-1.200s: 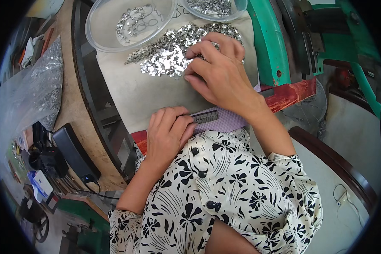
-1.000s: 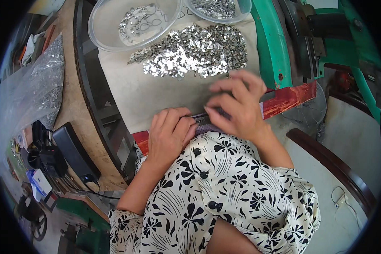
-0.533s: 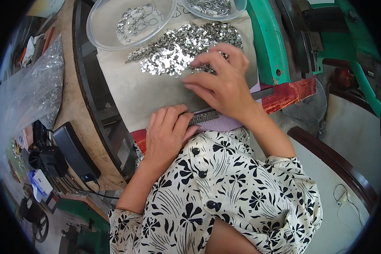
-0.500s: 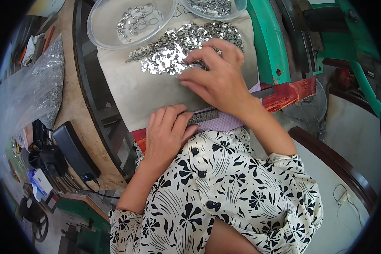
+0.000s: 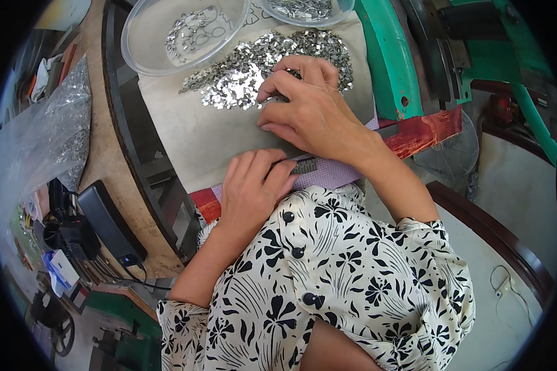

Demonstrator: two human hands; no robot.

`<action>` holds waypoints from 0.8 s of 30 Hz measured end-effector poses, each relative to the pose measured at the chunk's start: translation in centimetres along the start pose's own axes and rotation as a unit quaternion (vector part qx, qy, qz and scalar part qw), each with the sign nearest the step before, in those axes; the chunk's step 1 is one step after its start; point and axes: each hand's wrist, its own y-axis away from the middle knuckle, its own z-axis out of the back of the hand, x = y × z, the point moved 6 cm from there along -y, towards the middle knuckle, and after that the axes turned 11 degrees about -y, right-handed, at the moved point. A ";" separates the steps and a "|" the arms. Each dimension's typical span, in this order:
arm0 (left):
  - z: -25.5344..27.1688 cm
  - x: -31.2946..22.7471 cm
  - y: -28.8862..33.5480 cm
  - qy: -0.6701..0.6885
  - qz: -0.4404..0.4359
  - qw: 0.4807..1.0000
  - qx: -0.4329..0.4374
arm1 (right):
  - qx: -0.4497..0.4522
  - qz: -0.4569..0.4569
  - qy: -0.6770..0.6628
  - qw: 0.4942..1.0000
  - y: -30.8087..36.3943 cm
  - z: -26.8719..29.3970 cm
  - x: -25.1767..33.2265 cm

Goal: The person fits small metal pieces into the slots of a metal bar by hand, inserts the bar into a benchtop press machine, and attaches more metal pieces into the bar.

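My left hand (image 5: 252,188) lies at the near edge of the pale sheet (image 5: 198,145), fingers closed around a dark toothed metal strip (image 5: 304,166). Much of that strip is under the hand; its right end sticks out over a lilac checked cloth (image 5: 328,177). My right hand (image 5: 309,108) hovers just at the near side of a heap of small shiny metal pieces (image 5: 238,83). Its thumb and index finger are pinched together and the other fingers curl. Whatever sits between the fingertips is too small to make out.
Behind the heap stand two clear plastic tubs, a larger one (image 5: 129,57) with a few metal pieces and a smaller one (image 5: 346,17) holding many. Green machinery (image 5: 387,62) rises at the right. On the left, a clear bag (image 5: 71,136) of metal bits and a black device (image 5: 110,221) rest on wood.
My right hand has drawn slightly left and toward me, away from the heap. My left hand has slid a little right along the strip, covering more of it. The view has shifted slightly.
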 end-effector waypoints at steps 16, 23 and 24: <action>-0.9 -0.4 -0.3 0.003 0.007 1.000 0.006 | -0.048 -0.018 0.038 0.998 1.8 0.6 -0.2; -1.2 -0.6 -0.2 -0.017 -0.009 1.000 -0.003 | -0.081 -0.063 0.027 0.994 2.7 1.9 -0.9; -1.2 -0.7 -0.3 -0.017 -0.008 1.000 -0.003 | -0.080 -0.063 0.027 0.994 2.8 1.9 -1.0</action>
